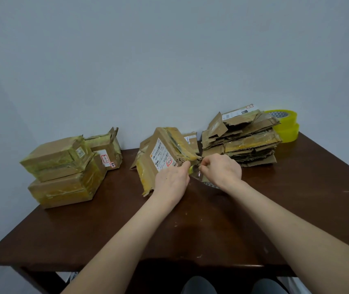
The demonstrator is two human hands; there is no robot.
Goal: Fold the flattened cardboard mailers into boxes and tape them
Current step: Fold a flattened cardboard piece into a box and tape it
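Creased brown cardboard box (165,153), glossy with yellowish tape, stands tilted on the dark wooden worktop (105,230); left hand (171,179) pinches its frayed near corner; right hand (222,170), just right of it, pinches a clear tape strip (195,171); ragged flattened mailer stack (241,141) lies further right; broad smooth wood runs from the box to the worktop's near edge.

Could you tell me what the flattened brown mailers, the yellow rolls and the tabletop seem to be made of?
Stack of flattened brown mailers: corrugated cardboard, matte; fluted torn edges show. Two stacked yellow rolls: likely glossy translucent plastic tape. Dark brown tabletop: probably varnished wood or veneer, given its soft sheen and pale scuffs.
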